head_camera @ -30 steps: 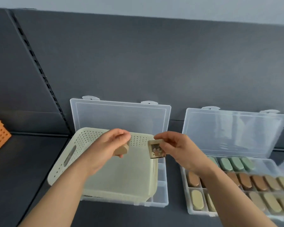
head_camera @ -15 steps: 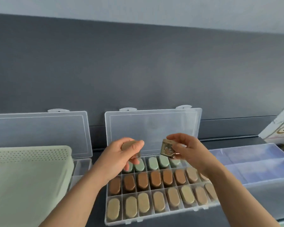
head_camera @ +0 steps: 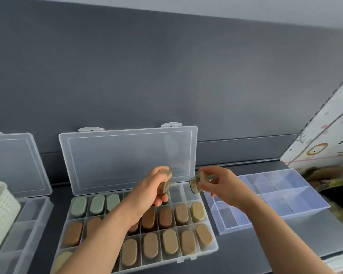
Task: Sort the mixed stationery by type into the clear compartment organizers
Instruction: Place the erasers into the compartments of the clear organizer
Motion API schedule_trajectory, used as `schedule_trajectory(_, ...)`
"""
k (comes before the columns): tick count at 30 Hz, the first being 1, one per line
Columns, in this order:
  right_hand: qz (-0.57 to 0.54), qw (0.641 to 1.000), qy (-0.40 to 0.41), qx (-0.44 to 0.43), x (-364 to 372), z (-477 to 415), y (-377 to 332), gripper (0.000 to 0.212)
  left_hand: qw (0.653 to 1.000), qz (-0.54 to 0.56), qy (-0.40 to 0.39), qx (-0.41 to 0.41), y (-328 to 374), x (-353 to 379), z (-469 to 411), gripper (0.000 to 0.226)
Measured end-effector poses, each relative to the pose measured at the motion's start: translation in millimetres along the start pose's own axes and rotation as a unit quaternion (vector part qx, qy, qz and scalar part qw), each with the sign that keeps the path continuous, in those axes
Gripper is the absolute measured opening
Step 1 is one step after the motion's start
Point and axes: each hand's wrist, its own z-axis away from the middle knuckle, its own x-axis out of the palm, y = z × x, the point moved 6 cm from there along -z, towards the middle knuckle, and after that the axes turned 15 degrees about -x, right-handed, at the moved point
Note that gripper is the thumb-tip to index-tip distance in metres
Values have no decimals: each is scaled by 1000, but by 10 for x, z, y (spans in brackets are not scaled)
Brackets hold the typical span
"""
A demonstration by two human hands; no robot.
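Both hands hover over the open organizer's [head_camera: 188,192] back row. Left hand [head_camera: 153,187] grips a tan block [head_camera: 167,174]; right hand [head_camera: 221,184] pinches a small patterned piece [head_camera: 196,182], the two just apart.

There are three clear plastic compartment organizers in the lower frame: left organizer [head_camera: 46,204], centre organizer [head_camera: 127,159] and right organizer [head_camera: 285,198]. One cream perforated plastic basket [head_camera: 2,204] is at the lower left. Three green oval pieces [head_camera: 97,204] and at least six beige oval pieces [head_camera: 169,241] are visible. The left hand [head_camera: 152,186] and the right hand [head_camera: 222,184] each hold one small tan block [head_camera: 196,181].
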Motion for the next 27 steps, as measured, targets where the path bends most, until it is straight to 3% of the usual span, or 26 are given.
schedule_trajectory(5, 65, 997, -24, -38, 66, -137, 111, 40, 997, -45, 29, 55, 55, 77, -78, 33)
schedule_trajectory(8, 95, 993, -40, -49, 120, -203, 135, 44, 980, -140, 109, 90, 86, 15, -172, 42)
schedule_trajectory(15, 165, 977, -113, -68, 253, -302, 193, 49, 934, -307, 157, 91, 15, 85, -374, 57)
schedule_trajectory(22, 231, 960, -129, -88, 331, -356, 144, 51, 900, -391, 164, 100, 19, 140, -460, 57)
schedule_trajectory(27, 246, 955, -137, -89, 376, -366, 118, 45, 902, -396, 159, 73, -52, 98, -541, 59)
